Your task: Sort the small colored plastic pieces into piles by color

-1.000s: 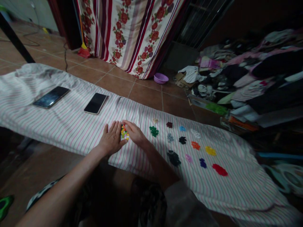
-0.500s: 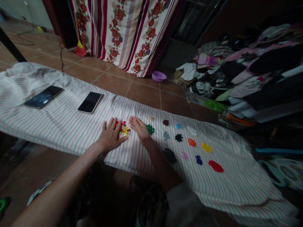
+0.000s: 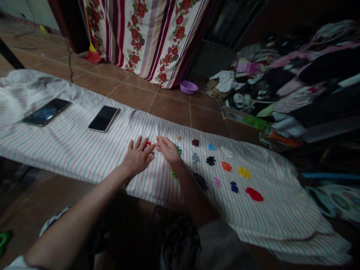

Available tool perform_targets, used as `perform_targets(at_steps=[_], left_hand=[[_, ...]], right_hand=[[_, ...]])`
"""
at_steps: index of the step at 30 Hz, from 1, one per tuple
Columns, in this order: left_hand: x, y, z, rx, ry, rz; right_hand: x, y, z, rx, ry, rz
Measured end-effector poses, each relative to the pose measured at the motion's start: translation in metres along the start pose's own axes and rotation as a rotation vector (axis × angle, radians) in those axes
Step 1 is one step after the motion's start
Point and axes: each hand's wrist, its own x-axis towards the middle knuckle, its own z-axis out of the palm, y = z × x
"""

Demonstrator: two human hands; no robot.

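Note:
My left hand (image 3: 138, 155) lies palm down with its fingers spread, covering most of a pile of small mixed-colour pieces (image 3: 148, 144). Red bits show between its fingers. Just to the right, my right hand (image 3: 168, 150) is tilted on its edge, fingers stretched out and nothing seen in them. Its fingertips are close to those of my left hand. Partly hidden behind my right hand is a green pile (image 3: 179, 150). Further right lie single-colour piles, among them brown (image 3: 195, 142), black (image 3: 210, 161), orange (image 3: 226, 166), yellow (image 3: 244, 172) and red (image 3: 254, 194).
Two phones, one larger (image 3: 46, 111) and one smaller (image 3: 104, 118), rest on the striped cloth (image 3: 75, 150) at the left. Beyond its far edge, a purple basin (image 3: 188, 87) stands on the tiled floor. Clothes (image 3: 292, 78) are heaped at the right.
My left hand has moved right over the mixed pile, hiding more of it. My right hand stays beside it, a little more turned. The view has shifted slightly.

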Motion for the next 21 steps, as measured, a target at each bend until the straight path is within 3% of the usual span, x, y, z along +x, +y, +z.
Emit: perform_targets(at_steps=[7, 14, 21], left_hand=[[-0.001, -0.004, -0.002, -0.012, 0.018, 0.017], [-0.006, -0.021, 0.007, -0.086, 0.040, 0.041], [-0.019, -0.038, 0.010, -0.175, 0.077, 0.077]], right_hand=[[-0.003, -0.001, -0.006, -0.327, 0.004, -0.097], [-0.019, -0.014, -0.010, -0.803, -0.170, -0.252], [-0.019, -0.010, -0.001, -0.789, -0.202, -0.279]])
